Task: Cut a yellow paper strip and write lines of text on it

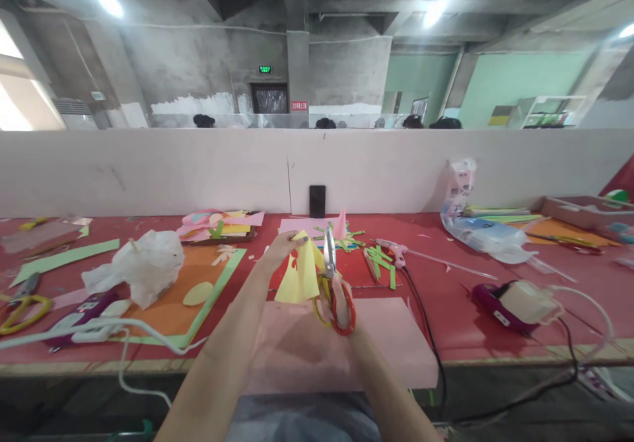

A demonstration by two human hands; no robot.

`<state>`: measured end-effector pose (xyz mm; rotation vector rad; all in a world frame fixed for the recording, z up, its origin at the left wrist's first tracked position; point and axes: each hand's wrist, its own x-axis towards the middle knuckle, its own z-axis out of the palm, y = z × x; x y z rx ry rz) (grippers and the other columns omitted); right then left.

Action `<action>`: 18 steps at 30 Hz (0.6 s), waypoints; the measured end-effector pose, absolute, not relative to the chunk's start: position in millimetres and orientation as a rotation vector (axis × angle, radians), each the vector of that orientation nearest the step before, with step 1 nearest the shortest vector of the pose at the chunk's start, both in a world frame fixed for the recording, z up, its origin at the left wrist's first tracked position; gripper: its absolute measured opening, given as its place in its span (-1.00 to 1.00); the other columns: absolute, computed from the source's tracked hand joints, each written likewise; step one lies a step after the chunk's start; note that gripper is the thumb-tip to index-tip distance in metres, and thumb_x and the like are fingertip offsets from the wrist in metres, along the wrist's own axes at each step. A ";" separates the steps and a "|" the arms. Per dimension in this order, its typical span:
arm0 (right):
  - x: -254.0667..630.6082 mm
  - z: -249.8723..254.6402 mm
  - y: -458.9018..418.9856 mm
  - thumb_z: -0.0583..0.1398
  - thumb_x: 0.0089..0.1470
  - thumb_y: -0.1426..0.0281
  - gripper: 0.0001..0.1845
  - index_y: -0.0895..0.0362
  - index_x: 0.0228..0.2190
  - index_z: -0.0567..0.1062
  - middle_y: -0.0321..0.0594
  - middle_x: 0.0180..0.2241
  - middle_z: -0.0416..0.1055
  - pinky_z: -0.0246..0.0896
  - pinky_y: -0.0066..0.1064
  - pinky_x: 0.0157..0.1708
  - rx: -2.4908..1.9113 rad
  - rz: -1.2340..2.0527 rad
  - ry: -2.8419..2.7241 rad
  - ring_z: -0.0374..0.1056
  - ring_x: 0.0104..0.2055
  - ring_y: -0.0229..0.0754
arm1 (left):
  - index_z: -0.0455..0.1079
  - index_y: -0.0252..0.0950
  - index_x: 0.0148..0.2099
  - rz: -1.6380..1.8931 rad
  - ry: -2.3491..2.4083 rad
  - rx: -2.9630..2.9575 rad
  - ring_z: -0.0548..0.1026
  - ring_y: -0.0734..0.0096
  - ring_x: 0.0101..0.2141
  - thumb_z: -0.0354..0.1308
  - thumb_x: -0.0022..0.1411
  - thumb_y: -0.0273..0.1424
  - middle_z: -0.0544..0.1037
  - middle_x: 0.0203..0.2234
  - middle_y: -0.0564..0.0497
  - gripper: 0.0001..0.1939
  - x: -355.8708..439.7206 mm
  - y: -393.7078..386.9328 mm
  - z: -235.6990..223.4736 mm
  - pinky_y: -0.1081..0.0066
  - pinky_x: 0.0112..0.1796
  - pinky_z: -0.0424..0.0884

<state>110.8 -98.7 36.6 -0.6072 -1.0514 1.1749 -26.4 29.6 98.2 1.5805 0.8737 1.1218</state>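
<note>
Yellow paper pinched, scissors raised beside it

The yellow paper [300, 282] is pinched near its top by the left hand [283, 248]; the scissors [329, 257] are gripped by the handles in the closed right hand [337, 291]. Blade opening cannot be told. Beyond the grip, green strips [379, 257] appear already cut and a pink cone [341, 225] shaped. How much yellow cutting is left cannot be judged.

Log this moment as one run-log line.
left hand: holding yellow paper | right hand: holding scissors | red table: pink sheet, glue gun
</note>
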 end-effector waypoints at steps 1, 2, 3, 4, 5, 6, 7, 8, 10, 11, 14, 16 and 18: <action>111.6 37.8 -98.7 -0.03 0.11 0.00 -0.56 0.08 -0.37 0.39 -0.51 -0.84 -0.04 -0.14 -0.50 -0.89 -0.589 1.158 -1.031 -0.17 -0.87 -0.39 | 0.37 -0.35 -0.39 1.190 0.901 1.521 0.37 0.52 -0.52 0.28 -0.13 -0.12 0.42 -0.54 0.08 -0.61 -26.9 32.0 98.6 0.49 -0.45 0.28; 112.5 39.0 -98.7 -0.01 0.10 0.00 -0.57 0.08 -0.35 0.40 -0.50 -0.83 -0.04 -0.14 -0.50 -0.88 -0.572 1.154 -1.008 -0.16 -0.87 -0.39 | 0.37 -0.34 -0.37 1.270 0.934 1.459 0.38 0.52 -0.52 0.28 -0.13 -0.11 0.43 -0.52 0.07 -0.60 -27.8 34.5 99.7 0.49 -0.45 0.28; 113.5 40.1 -98.5 0.01 0.09 0.00 -0.57 0.09 -0.35 0.40 -0.49 -0.82 -0.03 -0.15 -0.51 -0.88 -0.563 1.156 -0.985 -0.15 -0.86 -0.40 | 0.37 -0.33 -0.35 1.362 0.990 1.396 0.37 0.53 -0.54 0.27 -0.13 -0.11 0.43 -0.53 0.09 -0.59 -29.1 36.8 101.6 0.50 -0.48 0.27; 114.3 41.1 -98.3 0.02 0.08 -0.01 -0.57 0.09 -0.34 0.40 -0.48 -0.80 -0.01 -0.15 -0.51 -0.88 -0.569 1.151 -0.972 -0.15 -0.86 -0.41 | 0.36 -0.32 -0.34 1.470 1.067 1.329 0.34 0.55 -0.57 0.27 -0.13 -0.11 0.42 -0.55 0.11 -0.60 -31.0 38.8 104.2 0.52 -0.52 0.24; 115.0 41.9 -98.0 0.02 0.07 -0.02 -0.55 0.10 -0.33 0.41 -0.48 -0.79 0.00 -0.15 -0.51 -0.88 -0.573 1.149 -0.963 -0.14 -0.85 -0.41 | 0.35 -0.31 -0.34 1.584 1.141 1.270 0.30 0.57 -0.60 0.24 -0.09 -0.10 0.39 -0.58 0.14 -0.61 -33.5 40.2 107.8 0.53 -0.55 0.20; 115.5 42.5 -97.6 0.02 0.07 -0.02 -0.54 0.10 -0.31 0.41 -0.47 -0.78 0.02 -0.15 -0.51 -0.88 -0.573 1.150 -0.955 -0.14 -0.85 -0.42 | 0.33 -0.30 -0.35 1.696 1.201 1.220 0.27 0.59 -0.62 0.20 -0.04 -0.10 0.36 -0.59 0.16 -0.64 -36.7 40.8 112.2 0.53 -0.57 0.17; 115.6 42.8 -97.3 0.03 0.06 -0.02 -0.53 0.11 -0.29 0.41 -0.46 -0.77 0.03 -0.16 -0.51 -0.89 -0.571 1.153 -0.949 -0.15 -0.85 -0.43 | 0.32 -0.29 -0.36 1.825 1.249 1.200 0.24 0.60 -0.61 0.15 0.02 -0.11 0.34 -0.60 0.18 -0.67 -40.4 40.6 117.4 0.54 -0.56 0.16; 115.5 42.9 -96.9 0.03 0.06 -0.02 -0.53 0.11 -0.28 0.41 -0.46 -0.76 0.04 -0.16 -0.51 -0.89 -0.570 1.155 -0.946 -0.15 -0.85 -0.43 | 0.31 -0.29 -0.39 1.952 1.319 1.199 0.22 0.59 -0.60 0.13 0.05 -0.13 0.31 -0.61 0.18 -0.70 -44.7 39.6 123.4 0.54 -0.55 0.15; 114.4 42.6 -96.3 0.03 0.06 -0.01 -0.55 0.10 -0.29 0.41 -0.46 -0.76 0.05 -0.17 -0.52 -0.89 -0.567 1.158 -0.938 -0.15 -0.85 -0.43 | 0.28 -0.29 -0.46 2.139 1.523 1.241 0.20 0.56 -0.57 0.11 0.09 -0.16 0.23 -0.64 0.18 -0.71 -53.2 35.4 136.2 0.52 -0.50 0.15; 113.7 42.2 -95.9 0.03 0.07 -0.01 -0.56 0.09 -0.29 0.41 -0.47 -0.76 0.05 -0.17 -0.53 -0.90 -0.561 1.158 -0.931 -0.15 -0.86 -0.44 | 0.27 -0.29 -0.49 2.228 1.621 1.268 0.20 0.54 -0.56 0.11 0.11 -0.17 0.22 -0.65 0.17 -0.71 -56.8 32.7 142.1 0.51 -0.48 0.15; 111.5 40.4 -94.7 0.05 0.07 0.02 -0.58 0.10 -0.29 0.40 -0.48 -0.75 0.07 -0.16 -0.57 -0.91 -0.518 1.154 -0.922 -0.13 -0.86 -0.46 | 0.32 -0.28 -0.42 2.447 1.684 1.502 0.27 0.46 -0.47 0.07 0.17 -0.23 0.34 -0.53 0.09 -0.77 -60.9 24.4 151.1 0.46 -0.35 0.19; 110.6 38.9 -93.8 0.06 0.08 0.04 -0.59 0.13 -0.27 0.39 -0.50 -0.76 0.05 -0.13 -0.58 -0.91 -0.504 1.150 -0.929 -0.11 -0.86 -0.45 | 0.35 -0.27 -0.37 2.325 1.590 1.920 0.33 0.40 -0.36 0.02 0.23 -0.26 0.43 -0.42 0.00 -0.78 -56.9 20.6 145.0 0.42 -0.25 0.21; 110.5 37.3 -92.8 0.06 0.08 0.06 -0.59 0.14 -0.26 0.37 -0.53 -0.77 0.03 -0.12 -0.59 -0.91 -0.520 1.139 -0.938 -0.11 -0.87 -0.45 | 0.38 -0.25 -0.33 1.975 1.564 2.320 0.36 0.33 -0.25 -0.04 0.27 -0.32 0.47 -0.36 -0.03 -0.78 -48.6 18.3 128.2 0.36 -0.14 0.17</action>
